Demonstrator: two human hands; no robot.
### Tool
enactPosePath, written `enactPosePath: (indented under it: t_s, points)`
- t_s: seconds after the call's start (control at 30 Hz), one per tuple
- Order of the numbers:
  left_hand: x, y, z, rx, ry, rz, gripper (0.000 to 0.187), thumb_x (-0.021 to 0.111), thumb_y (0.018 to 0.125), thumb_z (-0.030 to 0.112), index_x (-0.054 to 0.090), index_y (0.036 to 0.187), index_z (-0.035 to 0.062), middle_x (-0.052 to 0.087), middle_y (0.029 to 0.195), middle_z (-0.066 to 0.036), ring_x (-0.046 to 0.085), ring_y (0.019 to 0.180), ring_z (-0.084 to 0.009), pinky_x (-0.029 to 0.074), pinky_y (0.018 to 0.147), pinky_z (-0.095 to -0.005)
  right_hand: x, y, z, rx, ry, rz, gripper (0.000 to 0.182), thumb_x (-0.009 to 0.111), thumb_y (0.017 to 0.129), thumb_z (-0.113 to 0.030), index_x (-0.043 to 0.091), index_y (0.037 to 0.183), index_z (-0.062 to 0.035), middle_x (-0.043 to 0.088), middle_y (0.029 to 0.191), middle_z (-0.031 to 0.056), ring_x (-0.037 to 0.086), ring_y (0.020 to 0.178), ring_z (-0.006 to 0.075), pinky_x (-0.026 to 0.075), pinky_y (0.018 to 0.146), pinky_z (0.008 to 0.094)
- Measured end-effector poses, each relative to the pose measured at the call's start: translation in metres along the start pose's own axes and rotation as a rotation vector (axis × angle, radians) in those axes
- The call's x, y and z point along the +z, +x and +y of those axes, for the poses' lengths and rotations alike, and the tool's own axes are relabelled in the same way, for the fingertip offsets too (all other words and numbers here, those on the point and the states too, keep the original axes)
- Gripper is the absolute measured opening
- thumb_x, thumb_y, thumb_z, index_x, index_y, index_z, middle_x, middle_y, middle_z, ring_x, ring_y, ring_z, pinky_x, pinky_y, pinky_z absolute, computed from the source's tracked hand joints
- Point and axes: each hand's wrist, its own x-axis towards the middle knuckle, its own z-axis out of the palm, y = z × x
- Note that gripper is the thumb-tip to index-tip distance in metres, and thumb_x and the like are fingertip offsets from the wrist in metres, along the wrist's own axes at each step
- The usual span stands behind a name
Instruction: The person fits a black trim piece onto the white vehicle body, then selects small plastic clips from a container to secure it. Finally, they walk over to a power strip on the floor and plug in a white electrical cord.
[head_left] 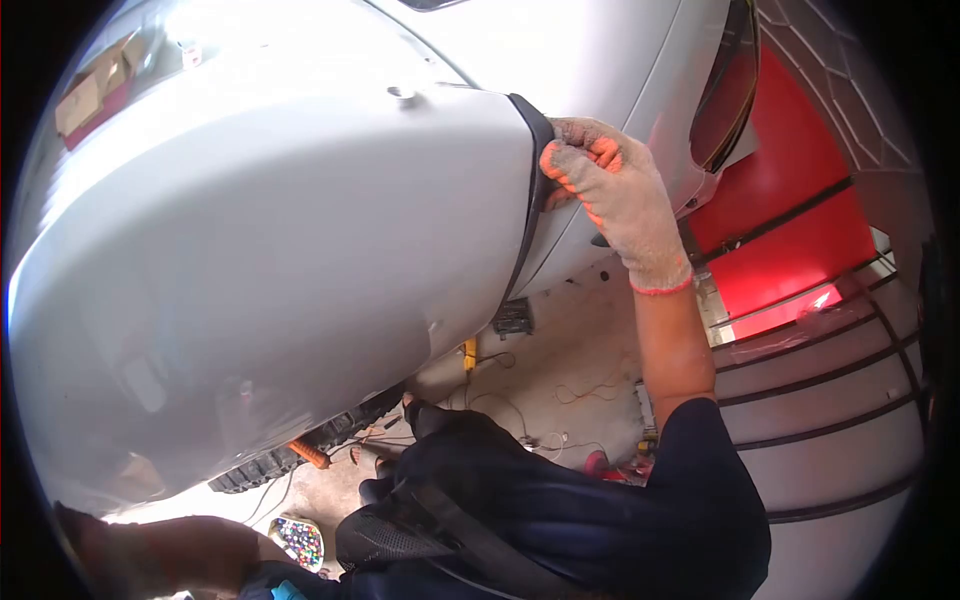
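My right hand (615,195), in a pale knitted glove with orange patches and a red cuff, is raised beside the black trim strip (533,170) on the edge of a light grey car body panel (300,220). Its fingers are curled and pressed together next to the strip; what they pinch is too small to make out. My bare left forearm (190,550) reaches toward the lower left, close under the big panel. The left hand itself is lost in the dark rim of the view, so its fingers do not show.
An open cardboard box (95,90) is at the upper left. On the floor are a yellow tool (469,355), cables, an orange-handled object (310,454) and a container of colourful pieces (298,542). Red panels (790,190) and a dark-ribbed grey surface (820,420) stand at the right.
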Motion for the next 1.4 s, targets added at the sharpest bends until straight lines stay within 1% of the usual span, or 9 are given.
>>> enactPosePath:
  t_s: [0.03,0.23,0.27,0.53,0.63,0.7,0.73,1.03,1.4]
  points:
    - [-0.025,-0.001,-0.029,0.456,0.193,-0.397,0.057,0.033,0.113,0.046,0.054,0.136,-0.0021,0.070,0.109,-0.016,0.073,0.100,-0.0314,0.061,0.087,-0.0445,0.001,-0.002,-0.002,0.000,0.015,-0.004,0.027,0.073,0.097,-0.022,0.072,0.115,-0.0018,0.067,0.088,-0.0034,0.059,0.076,0.0039,0.050,0.064,0.0196]
    - [-0.047,-0.016,-0.005,0.497,0.589,-0.351,0.051,0.041,0.112,0.038,0.052,0.138,-0.0044,0.070,0.105,-0.017,0.073,0.095,-0.0287,0.062,0.081,-0.0401,-0.003,-0.007,0.015,0.013,0.009,-0.185,0.025,0.072,0.098,-0.019,0.071,0.113,0.0005,0.067,0.088,-0.0030,0.057,0.077,0.0048,0.049,0.065,0.0206]
    - [-0.115,0.038,-0.047,0.882,1.125,-0.320,0.016,0.065,0.094,0.017,0.076,0.097,0.0058,0.072,0.097,-0.007,0.068,0.084,-0.0173,0.056,0.072,-0.0292,0.001,-0.008,0.013,0.016,0.049,-0.152,0.023,0.072,0.097,-0.017,0.071,0.111,0.0008,0.067,0.086,-0.0026,0.057,0.076,0.0049,0.049,0.065,0.0211]
    - [-0.165,0.034,-0.034,0.648,1.135,-0.440,0.029,0.063,0.099,0.020,0.069,0.116,-0.0027,0.070,0.108,-0.013,0.068,0.090,-0.0206,0.056,0.078,-0.0288,0.007,-0.007,-0.007,0.065,-0.058,-0.032,0.016,0.073,0.090,-0.013,0.066,0.085,-0.0003,0.061,0.071,-0.0027,0.052,0.066,0.0049,0.044,0.059,0.0239]
    - [-0.109,0.029,-0.031,1.125,1.687,-0.394,0.036,0.060,0.101,0.023,0.064,0.128,-0.0010,0.068,0.113,-0.013,0.068,0.094,-0.0235,0.056,0.081,-0.0300,-0.002,-0.007,0.001,0.026,-0.084,-0.139,0.023,0.075,0.090,-0.018,0.062,0.083,-0.0001,0.059,0.067,0.0001,0.049,0.063,0.0073,0.042,0.058,0.0280]
    - [-0.023,-0.028,0.004,-0.022,0.102,-0.284,0.066,0.028,0.112,0.043,0.071,0.118,-0.0071,0.076,0.114,-0.016,0.074,0.099,-0.0217,0.061,0.077,-0.0315,-0.002,-0.009,0.004,-0.092,-0.295,-0.158,0.020,0.071,0.094,-0.018,0.063,0.087,-0.0012,0.061,0.075,-0.0034,0.048,0.064,0.0039,0.040,0.057,0.0227]
    - [-0.016,-0.029,0.007,0.426,0.398,-0.574,0.065,0.025,0.111,0.037,0.066,0.122,-0.0123,0.073,0.120,-0.021,0.074,0.107,-0.0283,0.064,0.075,-0.0323,0.000,-0.010,0.009,-0.139,-0.193,-0.149,0.021,0.070,0.096,-0.021,0.066,0.088,-0.0017,0.059,0.072,-0.0039,0.045,0.062,0.0044,0.040,0.056,0.0234]
    - [-0.014,-0.052,0.074,0.516,0.375,-0.775,0.052,0.041,0.107,0.027,0.052,0.142,-0.0099,0.069,0.127,-0.025,0.068,0.118,-0.0377,0.052,0.107,-0.0483,-0.010,-0.018,0.043,-0.088,0.103,-0.161,0.038,0.071,0.096,-0.016,0.067,0.130,-0.0006,0.069,0.085,0.0001,0.052,0.063,0.0034,0.042,0.050,0.0220]
    - [-0.124,-0.091,0.060,0.165,0.609,-0.610,0.044,0.052,0.109,0.023,0.054,0.142,-0.0059,0.067,0.127,-0.019,0.067,0.116,-0.0293,0.054,0.102,-0.0416,0.001,-0.003,0.018,-0.443,-0.100,-0.093,0.063,0.075,0.091,-0.011,0.053,0.150,-0.0071,0.075,0.111,0.0126,0.071,0.084,0.0153,0.058,0.079,0.0291]
